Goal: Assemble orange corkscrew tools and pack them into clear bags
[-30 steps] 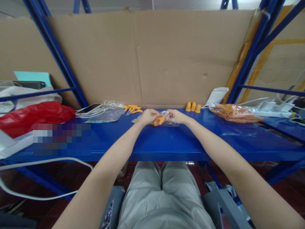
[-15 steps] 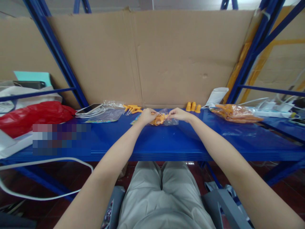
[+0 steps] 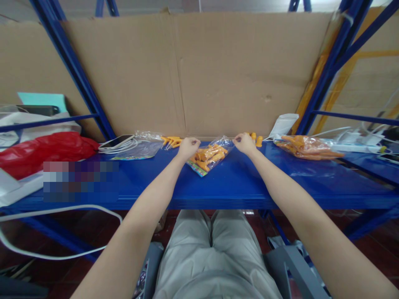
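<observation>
A clear plastic bag [image 3: 212,157] of orange plastic pieces lies tilted on the blue table, its coloured printed end toward the lower left. Beside the bag's upper left edge is my left hand [image 3: 188,148], its fingers pinched together; whatever they hold is too small to make out. My right hand [image 3: 245,143] pinches the bag's upper right corner. Several orange pieces with small chains [image 3: 171,142] lie just left of my left hand. Orange cup-shaped pieces [image 3: 259,141] stand behind my right hand, which partly covers them.
To the left are a flat plastic bag [image 3: 141,150], a phone [image 3: 117,142] with a white cable, and a red bag [image 3: 46,151]. Another bag of orange parts [image 3: 307,148] and a power strip [image 3: 358,148] lie right. Cardboard [image 3: 218,74] walls the back; blue posts flank it.
My hands have moved apart, the right one toward the orange cups. The bunched bag is now spread out and turned, with its printed end nearer me.
</observation>
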Demonstrator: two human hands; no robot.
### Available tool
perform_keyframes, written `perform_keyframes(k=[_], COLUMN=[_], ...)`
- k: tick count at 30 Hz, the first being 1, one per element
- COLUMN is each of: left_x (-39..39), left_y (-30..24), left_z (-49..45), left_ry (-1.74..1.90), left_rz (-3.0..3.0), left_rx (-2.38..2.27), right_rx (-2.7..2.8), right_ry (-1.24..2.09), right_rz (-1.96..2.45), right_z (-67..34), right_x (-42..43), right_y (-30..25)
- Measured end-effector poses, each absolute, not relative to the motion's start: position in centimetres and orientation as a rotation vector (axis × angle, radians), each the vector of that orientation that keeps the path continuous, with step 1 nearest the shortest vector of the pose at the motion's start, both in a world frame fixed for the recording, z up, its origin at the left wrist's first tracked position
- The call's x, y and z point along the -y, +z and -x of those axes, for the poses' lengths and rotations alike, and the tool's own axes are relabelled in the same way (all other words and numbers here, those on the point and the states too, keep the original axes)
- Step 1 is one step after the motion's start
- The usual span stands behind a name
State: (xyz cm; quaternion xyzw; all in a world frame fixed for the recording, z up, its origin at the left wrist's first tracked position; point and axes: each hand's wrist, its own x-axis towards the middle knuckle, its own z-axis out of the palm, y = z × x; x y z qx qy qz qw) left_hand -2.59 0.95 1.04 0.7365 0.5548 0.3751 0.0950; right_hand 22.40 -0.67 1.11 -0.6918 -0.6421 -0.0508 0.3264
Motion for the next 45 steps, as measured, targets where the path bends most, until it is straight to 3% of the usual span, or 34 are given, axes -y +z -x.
perform_keyframes(k=[5, 9, 15, 20, 29, 45], left_x=[-1.2, -0.9, -0.4, -0.5, -1.1, -1.3], left_y=[0.8, 0.8, 1.4, 0.9, 0.5, 0.3], left_z=[3.1, 3.1, 3.2, 2.7, 2.5, 3.0], left_ry=[1.011, 0.795, 0.857, 0.951, 1.038, 1.13], left_rz=[-2.034, -1.946, -2.029, -1.702, -1.266, -1.204], left_rx=[-1.967, -1.933, -1.979, -1.786, -1.389, -1.319], right_rx=[1.661, 1.659, 1.391, 1.114, 1.11, 1.211], right_ry=[0.305, 0.713, 0.843, 1.076, 1.174, 1.243], right_rz=[1.962, 1.822, 1.706, 1.43, 1.252, 1.322], right_z=[-22.6, -21.8, -20.2, -19.7, -19.2, -19.7], right_x=[0.3, 1.0, 1.8, 1.6, 1.4, 1.6], right_y=[1.2, 1.1, 0.8, 0.6, -0.2, 0.0])
